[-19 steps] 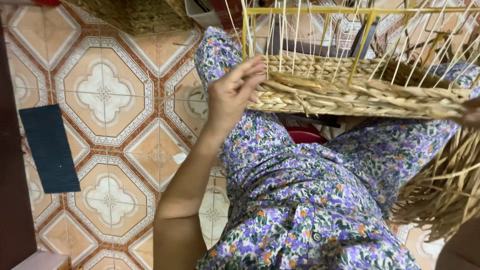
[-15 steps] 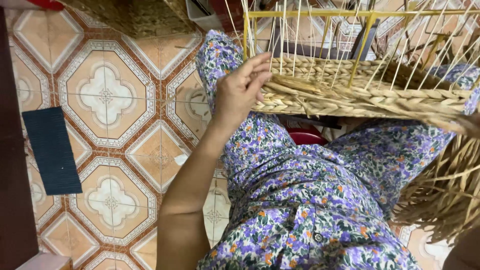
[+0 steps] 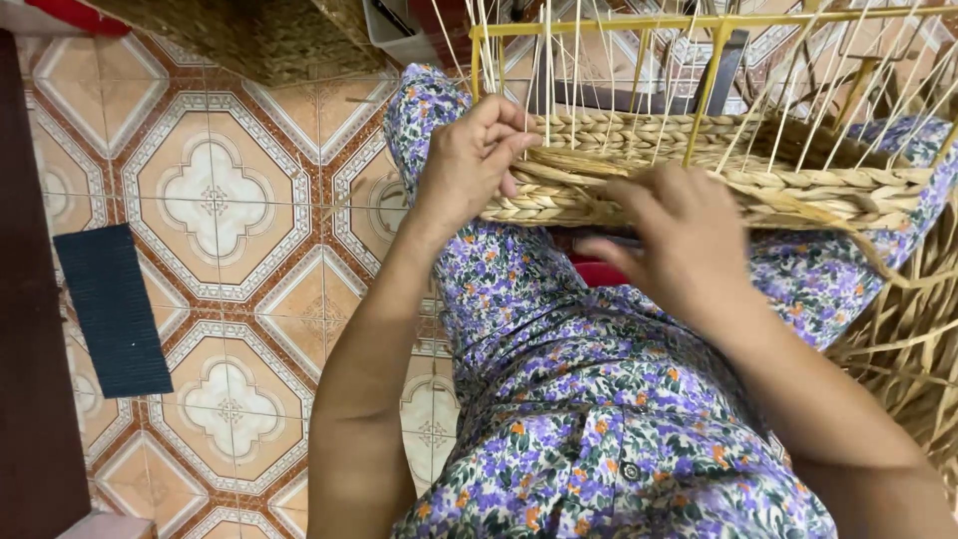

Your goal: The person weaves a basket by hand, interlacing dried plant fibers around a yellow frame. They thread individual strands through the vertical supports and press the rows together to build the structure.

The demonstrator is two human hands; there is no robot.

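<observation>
A half-woven straw basket (image 3: 798, 190) with a yellow frame (image 3: 639, 22) and thin upright stakes rests on my lap. My left hand (image 3: 474, 160) grips the basket's left corner, fingers curled over the braided rim. My right hand (image 3: 679, 240) is in front of the woven wall near its middle, fingers bent against the braided straw strand (image 3: 569, 175); whether it pinches the strand is blurred. I wear purple floral clothing (image 3: 599, 399).
Loose dried straw (image 3: 908, 339) hangs at the right. Patterned floor tiles (image 3: 215, 200) lie to the left with a dark mat (image 3: 115, 309). Another woven basket (image 3: 249, 35) sits at the top left, and something red (image 3: 599, 271) shows under the basket.
My right hand has come in from the right edge to the middle of the woven wall. My left hand has stayed at the basket's left corner.
</observation>
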